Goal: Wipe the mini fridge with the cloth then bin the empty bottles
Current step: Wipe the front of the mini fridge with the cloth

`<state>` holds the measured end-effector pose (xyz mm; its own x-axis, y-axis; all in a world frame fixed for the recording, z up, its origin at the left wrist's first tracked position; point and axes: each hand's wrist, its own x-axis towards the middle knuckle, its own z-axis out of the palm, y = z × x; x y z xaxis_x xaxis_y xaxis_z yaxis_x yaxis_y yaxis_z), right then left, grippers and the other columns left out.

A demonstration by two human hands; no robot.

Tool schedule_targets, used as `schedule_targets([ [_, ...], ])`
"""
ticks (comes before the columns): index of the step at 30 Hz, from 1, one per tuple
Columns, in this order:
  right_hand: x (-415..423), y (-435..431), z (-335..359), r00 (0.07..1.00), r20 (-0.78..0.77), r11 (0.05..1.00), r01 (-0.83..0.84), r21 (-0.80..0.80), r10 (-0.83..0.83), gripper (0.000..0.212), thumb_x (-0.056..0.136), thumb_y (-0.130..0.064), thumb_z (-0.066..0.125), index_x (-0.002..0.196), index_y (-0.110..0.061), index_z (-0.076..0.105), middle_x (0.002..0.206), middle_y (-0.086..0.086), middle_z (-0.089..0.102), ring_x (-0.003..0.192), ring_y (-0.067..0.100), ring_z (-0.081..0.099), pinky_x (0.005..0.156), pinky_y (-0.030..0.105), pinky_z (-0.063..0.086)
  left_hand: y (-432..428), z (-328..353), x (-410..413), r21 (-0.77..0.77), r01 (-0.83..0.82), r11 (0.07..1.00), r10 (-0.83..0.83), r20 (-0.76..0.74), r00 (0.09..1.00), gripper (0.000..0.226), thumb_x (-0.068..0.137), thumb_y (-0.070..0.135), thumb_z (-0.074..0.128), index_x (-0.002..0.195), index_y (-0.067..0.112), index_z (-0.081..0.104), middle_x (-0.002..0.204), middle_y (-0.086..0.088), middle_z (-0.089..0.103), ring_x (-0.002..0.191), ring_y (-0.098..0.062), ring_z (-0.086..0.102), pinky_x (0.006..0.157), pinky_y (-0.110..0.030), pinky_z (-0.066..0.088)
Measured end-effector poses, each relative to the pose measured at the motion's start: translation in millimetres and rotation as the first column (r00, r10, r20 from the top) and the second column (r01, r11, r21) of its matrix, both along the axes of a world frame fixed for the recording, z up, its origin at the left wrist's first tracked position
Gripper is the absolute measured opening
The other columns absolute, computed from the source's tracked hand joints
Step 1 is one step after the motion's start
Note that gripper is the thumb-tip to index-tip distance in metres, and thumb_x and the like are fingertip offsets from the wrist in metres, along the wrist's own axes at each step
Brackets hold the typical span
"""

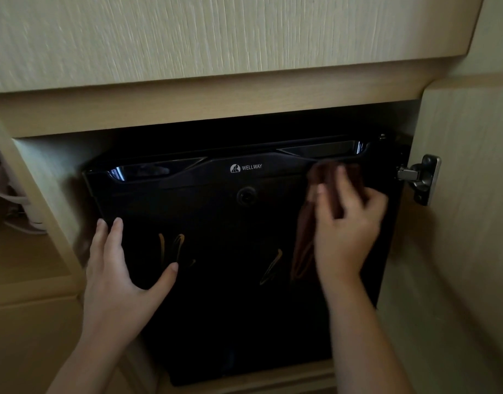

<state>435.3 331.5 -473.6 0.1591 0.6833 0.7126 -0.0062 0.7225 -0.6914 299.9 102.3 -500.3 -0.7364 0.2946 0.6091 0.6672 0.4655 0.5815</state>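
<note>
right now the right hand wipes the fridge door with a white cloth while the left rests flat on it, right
No: the head view shows a dark brown cloth, not white. The right hand does wipe the fridge door with it, the left hand flat on the door.

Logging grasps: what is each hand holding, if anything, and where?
The right hand grips the brown cloth at its bunched upper part against the mini fridge door; the rest hangs. The left hand holds nothing, resting flat on the door.

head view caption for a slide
Right hand presses a brown cloth to the glossy black mini fridge door; left hand rests flat on it.
</note>
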Motion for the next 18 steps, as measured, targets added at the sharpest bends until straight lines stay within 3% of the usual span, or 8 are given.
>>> schedule_targets([
  [2, 13, 20, 5, 0.996, -0.073, 0.993, 0.035, -0.113, -0.043, 0.038, 0.085, -0.023, 0.062, 0.122, -0.015, 0.057, 0.111, 0.021, 0.050, 0.101, 0.022, 0.052, 0.090, 0.008, 0.033, 1, 0, 0, 0.006, 0.007, 1.000, -0.007, 0.006, 1.000, 0.105, 0.055, 0.060, 0.059, 0.145, 0.026, 0.015, 0.154, 0.006, 0.005, 0.139, -0.018, 0.012, 0.106, -0.046, 0.026],
  [5, 15, 23, 3, 0.992, -0.105, 0.991, 0.063, -0.116, -0.075, 0.037, 0.086, -0.022, 0.060, 0.122, -0.012, 0.057, 0.116, 0.020, 0.050, 0.104, 0.013, 0.047, 0.085, -0.007, 0.024, 3, 1, 1, 0.045, 0.028, 0.999, -0.029, 0.020, 0.999, 0.107, 0.053, 0.063, 0.057, 0.145, 0.026, 0.015, 0.154, 0.007, 0.004, 0.139, -0.014, 0.011, 0.106, -0.043, 0.025],
  [7, 5, 10, 3, 0.996, -0.063, 0.992, 0.056, -0.114, -0.063, 0.039, 0.085, -0.024, 0.061, 0.122, -0.013, 0.057, 0.115, 0.021, 0.047, 0.101, 0.018, 0.048, 0.089, 0.001, 0.028, 4, 1, 1, 0.051, 0.033, 0.998, -0.034, 0.024, 0.999, 0.107, 0.053, 0.064, 0.057, 0.145, 0.027, 0.015, 0.154, 0.008, 0.004, 0.139, -0.014, 0.012, 0.107, -0.043, 0.024],
  [10, -15, -23, -3, 0.992, 0.119, 0.999, 0.047, 0.020, -0.049, 0.048, 0.077, -0.025, 0.070, 0.122, -0.013, 0.058, 0.108, 0.026, 0.048, 0.094, 0.037, 0.050, 0.090, 0.031, 0.037, 2, 1, -2, 0.044, 0.029, 0.999, -0.030, 0.011, 1.000, 0.107, 0.059, 0.063, 0.065, 0.145, 0.024, 0.016, 0.154, 0.006, 0.006, 0.139, -0.014, 0.013, 0.107, -0.046, 0.026],
  [14, -27, -47, -17, 0.955, 0.296, 0.975, -0.042, 0.220, -0.026, 0.047, 0.075, -0.020, 0.072, 0.120, -0.016, 0.059, 0.107, 0.022, 0.051, 0.090, 0.032, 0.052, 0.079, 0.026, 0.040, 3, 2, -2, 0.012, -0.004, 1.000, 0.004, -0.020, 1.000, 0.103, 0.059, 0.059, 0.060, 0.145, 0.023, 0.016, 0.154, 0.003, 0.007, 0.138, -0.014, 0.014, 0.106, -0.047, 0.027],
  [16, -16, -32, -17, 0.970, 0.243, 0.976, -0.066, 0.207, 0.014, 0.045, 0.077, -0.017, 0.071, 0.120, -0.016, 0.059, 0.106, 0.018, 0.050, 0.092, 0.029, 0.052, 0.085, 0.024, 0.039, 1, 2, -2, -0.012, 0.001, 1.000, -0.001, -0.032, 0.999, 0.103, 0.058, 0.059, 0.058, 0.145, 0.023, 0.015, 0.154, 0.004, 0.007, 0.137, -0.010, 0.013, 0.106, -0.042, 0.026],
  [18, 2, -3, -15, 0.995, 0.102, 0.998, -0.019, 0.054, 0.013, 0.045, 0.081, -0.017, 0.067, 0.124, -0.017, 0.056, 0.108, 0.010, 0.043, 0.097, 0.024, 0.049, 0.091, 0.016, 0.032, -2, 1, -3, -0.028, 0.014, 1.000, -0.015, -0.040, 0.999, 0.104, 0.058, 0.059, 0.058, 0.145, 0.022, 0.014, 0.154, 0.004, 0.006, 0.138, -0.013, 0.014, 0.105, -0.039, 0.024],
])
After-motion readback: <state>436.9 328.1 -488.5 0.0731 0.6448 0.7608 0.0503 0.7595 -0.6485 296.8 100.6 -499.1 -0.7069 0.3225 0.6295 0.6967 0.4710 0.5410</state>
